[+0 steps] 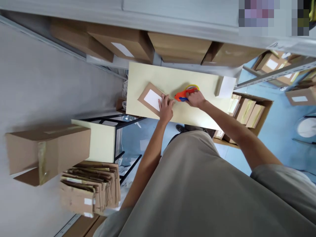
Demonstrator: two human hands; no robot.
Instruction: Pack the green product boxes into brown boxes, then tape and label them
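My left hand (166, 108) rests on a small flat cardboard box (149, 106), its fingers spread over the right end. A white label (151, 98) covers much of the box's top. In my right hand (196, 98) is an orange and blue tape dispenser (181, 95) with a yellow-rimmed roll, gripped from the right. Its front end is close to the box's right end. Whether tape runs between them I cannot make out. Both lie over a cream tabletop (140, 73).
A white box (226, 86) stands at the table's right end. Large cartons (179, 47) line the shelf behind. An open carton (266, 115) of parcels sits to the right. At left are a tall carton (71, 144) and a stack of flattened cardboard (79, 194).
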